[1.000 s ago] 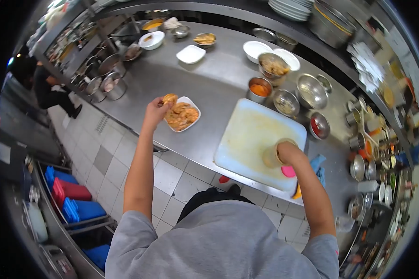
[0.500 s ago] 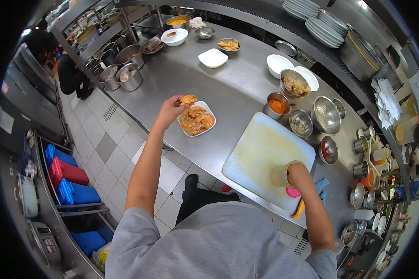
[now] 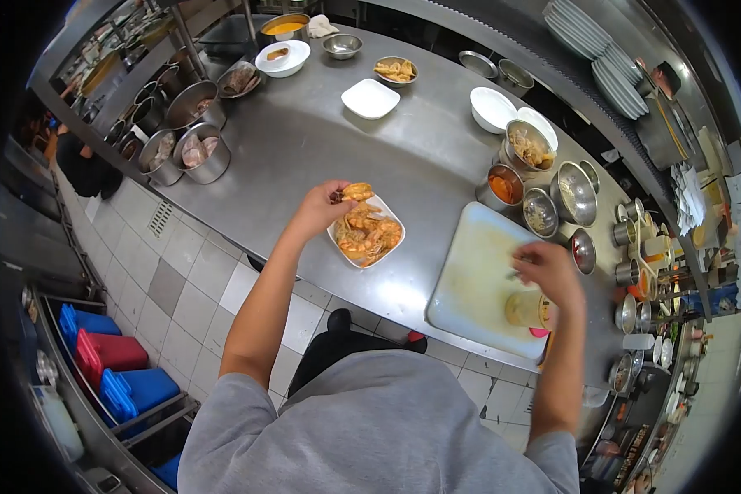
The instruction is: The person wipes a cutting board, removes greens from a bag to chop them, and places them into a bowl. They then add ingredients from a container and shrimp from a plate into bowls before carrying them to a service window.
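Note:
In my left hand (image 3: pixel 317 210) is an orange cooked prawn (image 3: pixel 357 192), pinched at the near end and held over the far edge of a white bowl (image 3: pixel 401 239). More cooked prawns (image 3: pixel 366 235) fill that bowl. My right hand (image 3: pixel 552 270) hangs in the air above a translucent tub (image 3: pixel 525 309), its thumb and fingers drawn together. Something small and dark shows at the fingertips, too blurred to name. The tub stands on a white cutting board (image 3: pixel 477 284), with a bit of pink (image 3: pixel 538 333) beside it.
Metal bowls and pots, one with orange contents (image 3: pixel 505 188), line the board's far side. An empty white dish (image 3: pixel 370 99) and a bowl of yellow pieces (image 3: pixel 396 70) are farther back. Pots of meat (image 3: pixel 202 154) stand left. A person (image 3: pixel 82 165) crouches at far left.
My right hand has come up out of the tub and now hovers over it. My left hand keeps hold of the prawn by the bowl. The whole view has shifted.

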{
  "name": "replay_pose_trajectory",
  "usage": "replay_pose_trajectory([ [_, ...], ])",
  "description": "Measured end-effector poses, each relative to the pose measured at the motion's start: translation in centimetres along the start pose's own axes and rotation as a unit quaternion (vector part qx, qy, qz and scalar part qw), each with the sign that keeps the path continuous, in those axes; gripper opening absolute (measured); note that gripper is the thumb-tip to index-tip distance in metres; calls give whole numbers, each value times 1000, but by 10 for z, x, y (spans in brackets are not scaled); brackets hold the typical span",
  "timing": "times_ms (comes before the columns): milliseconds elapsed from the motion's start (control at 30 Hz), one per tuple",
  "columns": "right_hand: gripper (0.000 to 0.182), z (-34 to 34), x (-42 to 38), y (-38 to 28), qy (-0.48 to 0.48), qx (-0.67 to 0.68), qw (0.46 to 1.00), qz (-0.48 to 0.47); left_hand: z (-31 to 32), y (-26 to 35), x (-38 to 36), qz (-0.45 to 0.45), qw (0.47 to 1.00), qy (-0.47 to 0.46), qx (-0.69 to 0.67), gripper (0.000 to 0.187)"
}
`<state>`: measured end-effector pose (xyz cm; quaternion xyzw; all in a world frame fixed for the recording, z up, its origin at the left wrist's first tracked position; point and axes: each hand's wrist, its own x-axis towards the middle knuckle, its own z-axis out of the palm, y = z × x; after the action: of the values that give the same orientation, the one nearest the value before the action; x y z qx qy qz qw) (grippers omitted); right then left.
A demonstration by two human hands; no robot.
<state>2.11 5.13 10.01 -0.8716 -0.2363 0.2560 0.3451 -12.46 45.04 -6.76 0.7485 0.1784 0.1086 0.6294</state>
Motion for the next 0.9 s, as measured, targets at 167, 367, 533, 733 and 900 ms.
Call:
replay_pose_trajectory([
  [167,17,154,118,-53,-70,-68,987,-127,-18,-15,-10,-13,998,18,-67,35],
  [367,27,246,173,-74,-98,-181,966,-156,-35,-22,-28,-22,994,8,-105,36],
  [533,31,247,180,-85,-137,-134,975,-115,-45,-30,-36,-39,995,18,-93,35],
  [733,26,244,194,-69,-126,-203,965,-112,-44,-26,-32,-19,996,1,-87,35],
  [900,27,202,170,-58,5,-107,979,-175,-39,-20,-29,-31,996,6,-86,35],
])
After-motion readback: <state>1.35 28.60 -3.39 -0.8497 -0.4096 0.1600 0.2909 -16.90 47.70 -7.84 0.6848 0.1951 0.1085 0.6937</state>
